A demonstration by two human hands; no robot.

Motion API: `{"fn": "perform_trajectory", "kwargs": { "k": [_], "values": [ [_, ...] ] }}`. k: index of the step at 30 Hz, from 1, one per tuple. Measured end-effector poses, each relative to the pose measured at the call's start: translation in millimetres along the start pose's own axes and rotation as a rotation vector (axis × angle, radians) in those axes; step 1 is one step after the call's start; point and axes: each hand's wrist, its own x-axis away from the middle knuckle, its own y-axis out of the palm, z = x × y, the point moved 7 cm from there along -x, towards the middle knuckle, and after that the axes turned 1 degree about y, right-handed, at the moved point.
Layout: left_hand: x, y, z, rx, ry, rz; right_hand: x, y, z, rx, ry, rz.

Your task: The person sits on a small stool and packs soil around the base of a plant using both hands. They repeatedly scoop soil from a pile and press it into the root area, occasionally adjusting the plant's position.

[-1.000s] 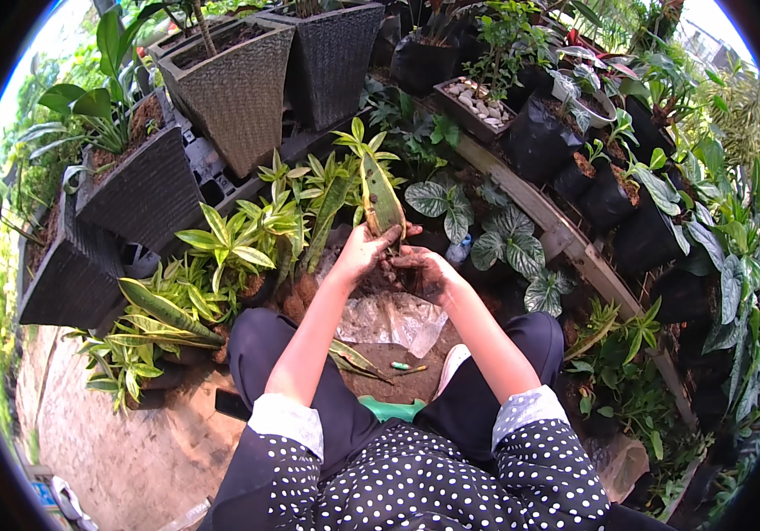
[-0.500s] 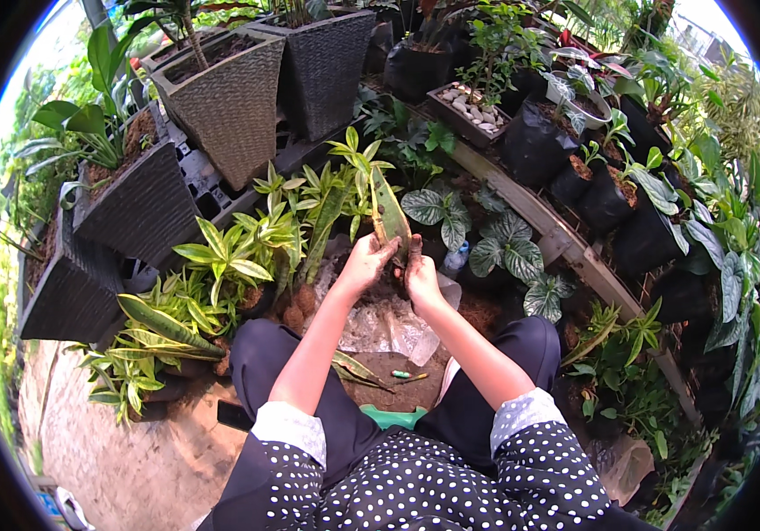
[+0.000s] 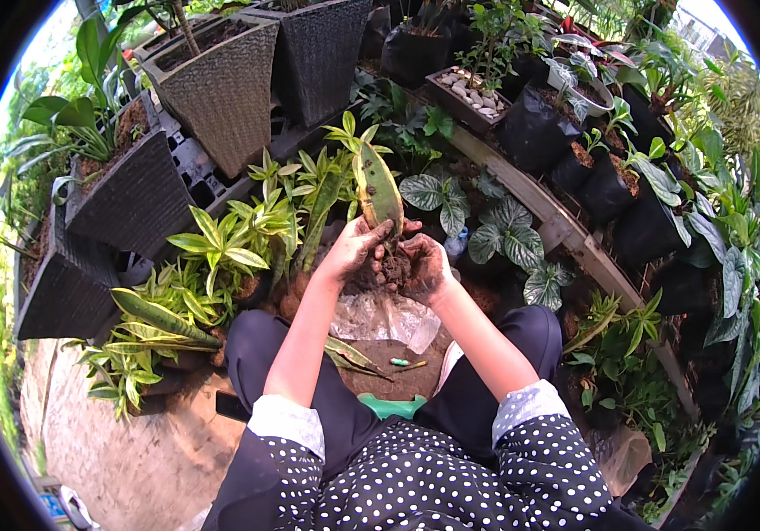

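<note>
A broad snake plant leaf (image 3: 380, 188), green with yellow edges, stands upright between my hands. My left hand (image 3: 355, 252) is closed round its base, thumb and fingers pinching it. Dark soil clings to the roots (image 3: 389, 267) hanging below the leaf. My right hand (image 3: 429, 268), its palm smeared with soil, curls against the right side of that clump. Beneath both hands lies a clear plastic bag (image 3: 389, 320) with dark soil at its far end, partly hidden by the hands.
Between my legs are a loose snake plant leaf (image 3: 353, 357), a small green-and-yellow item (image 3: 408, 363) and a green stool (image 3: 391, 407). Variegated plants (image 3: 220, 243) crowd the left, below tall grey planters (image 3: 216, 97). A concrete edge (image 3: 566, 234) and black plant bags (image 3: 605, 190) border the right.
The leaf and my hands have come slightly nearer, and the leaf's broad face shows more. My right hand has turned palm inward and lowered from the leaf base to the soil-covered roots.
</note>
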Motion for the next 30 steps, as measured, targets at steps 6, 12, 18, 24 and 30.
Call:
{"fn": "perform_trajectory", "kwargs": {
  "k": [6, 12, 18, 24, 30],
  "values": [
    [-1.8, -10.3, -11.7, -0.075, 0.045, 0.09, -4.4, -25.6, -1.0, 0.306, -0.139, 0.503],
    [1.4, -2.9, -9.0, -0.121, 0.041, 0.103, -3.7, -34.6, -1.7, 0.392, -0.206, 0.547],
    [-3.9, -17.1, -15.4, -0.162, 0.033, 0.098, -6.4, -19.6, -4.8, 0.327, -0.188, 0.342],
    [-2.2, -1.5, -3.6, -0.191, 0.208, -0.046, -8.2, -33.1, -8.9, 0.246, -0.305, 0.399],
    [-2.4, -6.9, -6.8, 0.052, 0.167, -0.056, -4.5, -27.6, -7.5, 0.263, -0.359, 0.276]
  ]
}}
